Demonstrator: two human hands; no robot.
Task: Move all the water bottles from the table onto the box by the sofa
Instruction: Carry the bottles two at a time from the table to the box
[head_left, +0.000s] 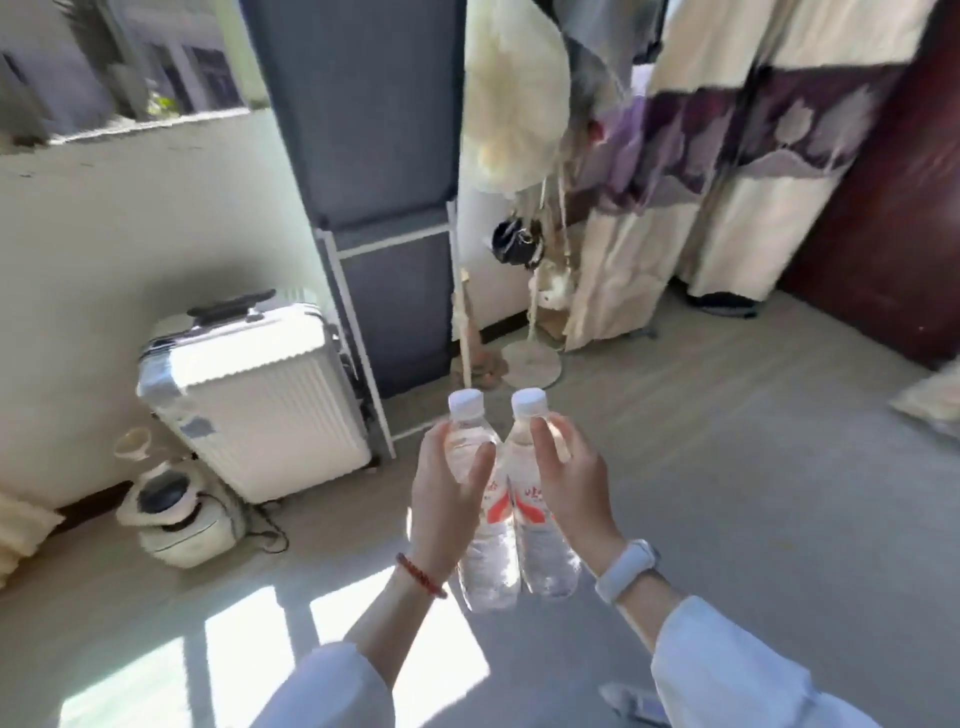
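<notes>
Pale-blue sleeves frame the bottom of the view as a person carries two clear plastic water bottles, one in each hand, across a sunlit room with a light grey floor (753, 493). Left hand (447, 499), a red beaded bracelet (421, 574) at its wrist, wraps thumb and fingers round the upper body of the left clear bottle with white cap and red-and-white label (485, 561). Right hand (571, 488), a white wristband (626, 569) below it, grips the matching right bottle (545, 556) at the same height. Both bottles are held roughly upright in mid-air, caps tilted away from the camera, their labelled bodies touching or nearly so.

Neither the desk nor the box by the sofa is in view; ahead stand a white ribbed hard-shell suitcase (254, 395), a grey fabric wardrobe (374, 171), a white rice cooker (182, 514) on the floor and patterned cream-and-purple curtains (727, 171).

The bottles appear full, so each is likely moderately heavy for one hand. Their thin walls probably give under a squeeze and the smooth plastic may slip; the present hold, just above the label where the body narrows, looks sound, and setting them down base-first should keep them standing.
</notes>
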